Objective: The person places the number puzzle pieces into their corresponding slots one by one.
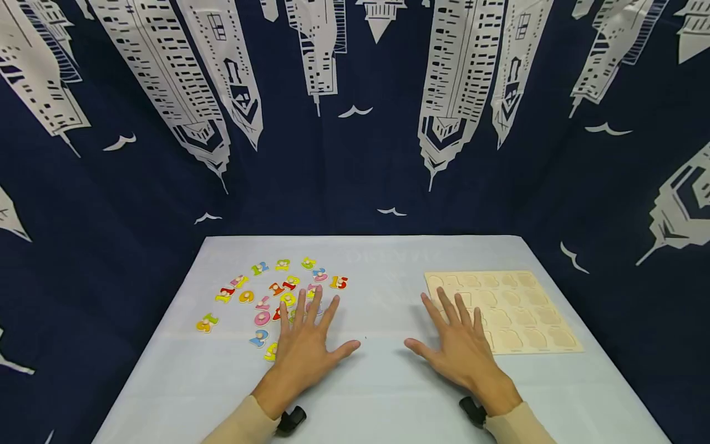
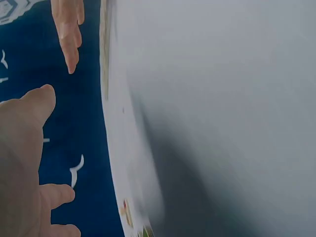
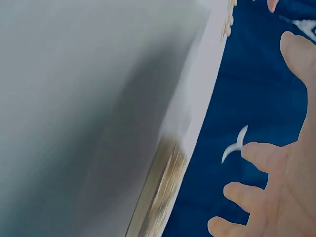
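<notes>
My left hand [image 1: 304,351] is held palm down above the table, fingers spread and straight, holding nothing. Its fingertips overlap a scatter of small colourful number pieces in the head view, among them a pink zero [image 1: 262,318] and a red and yellow 15 [image 1: 339,282]; some pieces are hidden behind the fingers. My right hand [image 1: 461,353], likewise spread and bare, hovers by the left side of a pale wooden puzzle board [image 1: 524,316] with rows of shallow recesses. Both wrist views show the palms raised over the tabletop, with shadows beneath.
The white-covered table [image 1: 377,394] ends at a dark blue curtain [image 1: 333,166] printed with white buildings and birds. Number pieces such as a blue one [image 1: 259,337] and a green and orange one [image 1: 207,322] lie loose on the left half.
</notes>
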Demonstrator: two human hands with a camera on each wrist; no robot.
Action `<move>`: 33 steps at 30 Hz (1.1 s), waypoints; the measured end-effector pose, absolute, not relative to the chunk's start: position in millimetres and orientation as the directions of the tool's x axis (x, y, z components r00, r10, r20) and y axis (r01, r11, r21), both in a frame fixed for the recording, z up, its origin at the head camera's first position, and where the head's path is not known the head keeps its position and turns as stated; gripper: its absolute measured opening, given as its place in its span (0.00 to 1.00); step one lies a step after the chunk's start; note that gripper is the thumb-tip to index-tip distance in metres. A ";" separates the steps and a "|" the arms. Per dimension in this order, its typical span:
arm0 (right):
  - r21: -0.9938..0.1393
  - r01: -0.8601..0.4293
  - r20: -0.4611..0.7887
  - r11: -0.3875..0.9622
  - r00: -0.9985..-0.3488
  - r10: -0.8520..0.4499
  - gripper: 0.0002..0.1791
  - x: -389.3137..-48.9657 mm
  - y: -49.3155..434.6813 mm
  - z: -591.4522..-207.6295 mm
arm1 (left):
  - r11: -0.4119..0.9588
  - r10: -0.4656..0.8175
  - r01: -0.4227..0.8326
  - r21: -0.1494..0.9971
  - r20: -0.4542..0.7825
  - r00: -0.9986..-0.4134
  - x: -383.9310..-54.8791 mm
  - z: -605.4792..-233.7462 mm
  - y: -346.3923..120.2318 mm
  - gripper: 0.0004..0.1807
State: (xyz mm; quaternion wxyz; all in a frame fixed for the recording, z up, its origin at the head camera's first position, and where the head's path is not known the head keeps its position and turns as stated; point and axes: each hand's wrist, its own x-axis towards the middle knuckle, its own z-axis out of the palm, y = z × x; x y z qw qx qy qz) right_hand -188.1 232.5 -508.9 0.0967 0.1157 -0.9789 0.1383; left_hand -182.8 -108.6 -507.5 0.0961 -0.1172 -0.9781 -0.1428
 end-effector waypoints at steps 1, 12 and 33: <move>-0.260 -0.242 0.214 0.935 -0.958 -0.189 0.58 -188.5 241.0 -507.7 | 0.924 0.219 0.275 0.265 0.221 -0.950 -182.8 -507.6 -103.8 0.57; -0.314 -0.040 0.057 0.948 -0.998 -0.023 0.62 -196.0 359.5 -504.8 | 0.848 0.448 0.462 0.261 0.114 -0.887 -183.1 -510.1 -48.7 0.51; -0.284 0.198 -0.189 0.938 -0.971 0.147 0.68 -203.2 442.3 -511.2 | 0.672 0.740 0.731 0.123 -0.057 -0.670 -198.2 -515.2 38.3 0.43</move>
